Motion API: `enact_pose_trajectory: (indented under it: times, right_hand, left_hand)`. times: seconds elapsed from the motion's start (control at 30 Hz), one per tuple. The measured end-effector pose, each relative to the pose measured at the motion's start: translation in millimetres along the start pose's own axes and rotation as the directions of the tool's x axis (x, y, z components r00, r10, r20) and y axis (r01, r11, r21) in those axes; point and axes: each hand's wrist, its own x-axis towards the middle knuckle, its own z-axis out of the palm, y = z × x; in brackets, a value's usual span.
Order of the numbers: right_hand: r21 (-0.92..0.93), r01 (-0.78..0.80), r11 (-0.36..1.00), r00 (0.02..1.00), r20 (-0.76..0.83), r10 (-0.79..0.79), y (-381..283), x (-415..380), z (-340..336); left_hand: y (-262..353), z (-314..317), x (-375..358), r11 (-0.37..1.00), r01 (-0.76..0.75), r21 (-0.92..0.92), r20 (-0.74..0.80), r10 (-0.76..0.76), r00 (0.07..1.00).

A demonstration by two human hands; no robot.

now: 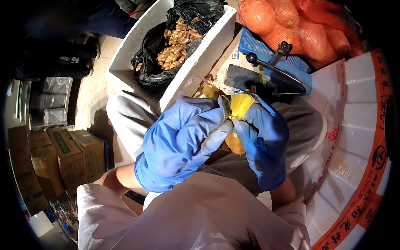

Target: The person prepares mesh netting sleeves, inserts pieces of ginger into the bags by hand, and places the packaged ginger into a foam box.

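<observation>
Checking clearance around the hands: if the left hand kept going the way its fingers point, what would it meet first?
The left hand points toward the right hand; it would probably meet the yellow mesh bag pinched between them first.

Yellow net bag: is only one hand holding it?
No: both the left hand and the right hand grip the yellow net bag at its gathered top.

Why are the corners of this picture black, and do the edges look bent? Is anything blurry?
Head view: a fisheye lens leaves black corners and bows the white foam box at the right edge. Light falls brightest on the left hand, the right hand and the yellow net bag between them, which look sharp; the cardboard cartons at lower left lie dimmer and softer.
</observation>
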Motion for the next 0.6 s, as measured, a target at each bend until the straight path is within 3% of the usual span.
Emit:
enact_pose_trajectory:
  times: [0.17,0.23,0.27,0.3,0.33,0.43,0.5,0.6]
  right_hand:
    - [-0.056,0.018,0.998,0.999,0.042,-0.015,2,4,1]
    - [-0.153,0.103,0.983,0.994,0.06,-0.095,-1,9,0]
    - [-0.153,0.102,0.983,0.994,0.061,-0.094,-1,9,1]
    - [-0.222,0.147,0.964,0.989,0.038,-0.142,0,8,3]
    - [-0.29,0.189,0.938,0.981,0.02,-0.192,0,8,4]
    - [-0.248,0.153,0.957,0.986,0.097,-0.133,-1,10,1]
    - [-0.236,0.16,0.958,0.985,0.101,-0.139,2,10,2]
    - [-0.201,0.124,0.972,0.99,0.096,-0.107,9,1,5]
  left_hand:
    - [-2,-5,2,0.991,-0.031,0.13,0.116,0.016,0.993]
    - [-1,-8,0,0.98,0.053,0.194,0.215,-0.096,0.972]
    - [-8,-3,1,0.987,-0.021,0.157,0.155,-0.004,0.988]
    - [-11,-1,-3,0.987,-0.019,0.157,0.155,-0.005,0.988]
    - [-14,0,-5,0.965,-0.077,0.249,0.154,0.039,0.987]
    - [-10,-3,0,0.962,-0.112,0.25,0.169,0.071,0.983]
    - [-2,-5,3,0.964,0.15,0.221,0.206,-0.197,0.958]
    - [-8,-8,5,0.984,0.119,0.135,0.28,-0.153,0.948]
